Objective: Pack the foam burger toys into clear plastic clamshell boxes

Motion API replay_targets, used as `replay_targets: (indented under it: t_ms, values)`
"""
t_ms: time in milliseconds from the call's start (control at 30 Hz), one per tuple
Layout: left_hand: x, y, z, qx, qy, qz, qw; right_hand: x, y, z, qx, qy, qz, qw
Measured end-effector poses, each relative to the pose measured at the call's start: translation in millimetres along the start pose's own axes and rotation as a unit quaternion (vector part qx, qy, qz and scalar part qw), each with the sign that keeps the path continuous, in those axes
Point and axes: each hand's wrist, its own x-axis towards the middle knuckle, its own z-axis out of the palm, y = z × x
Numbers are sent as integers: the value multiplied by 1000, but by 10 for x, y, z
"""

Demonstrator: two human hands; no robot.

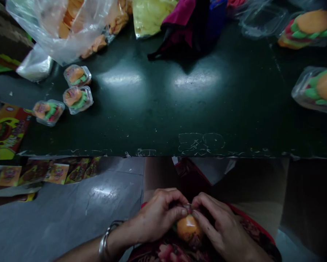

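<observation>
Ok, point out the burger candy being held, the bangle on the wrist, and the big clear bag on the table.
burger candy (189,227): head view, on its orange top bun.
bangle (104,243): head view, on the metal band at the wrist.
clear bag (78,36): head view, on its crinkled front film.

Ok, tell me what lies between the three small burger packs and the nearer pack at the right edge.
Bare dark tabletop with two light glares, nothing else, seen in the head view.

No lettering is legible: the print on the orange carton (5,127) and the chalk scrawl (201,142) on the bench (158,109) are blurred.
</observation>
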Motion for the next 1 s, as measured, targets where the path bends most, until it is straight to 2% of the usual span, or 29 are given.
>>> replay_targets:
  t_ms: [67,167,333,400,467,633,767,867,933,1000]
  values:
    - [-46,-44,46,14,16,-1,1000,-6,-18,33,2,-6,1,1000]
    - [-90,-111,91,-2,23,-18,1000,25,-70,16,18,-56,35,998]
    - [-82,-228,47,-161,-13,-63,985,204,-51,-77,109,-141,107,978]
    - [-62,-286,1,-227,14,-77,971,267,0,-93,168,-132,119,970]
    - [-42,-346,-43,-296,60,-80,950,290,54,-89,203,-97,126,966]
    - [64,-484,-39,-424,131,-51,895,248,144,-37,191,-48,136,971]
    - [238,-528,147,-497,186,-34,847,269,220,-67,120,26,130,984]
    - [304,-575,344,-541,203,-31,816,243,304,-102,86,5,130,988]
    - [274,-655,454,-551,199,-24,810,183,348,-99,95,-19,126,987]
    - [185,-757,504,-541,181,-21,821,116,371,-74,115,-36,107,987]
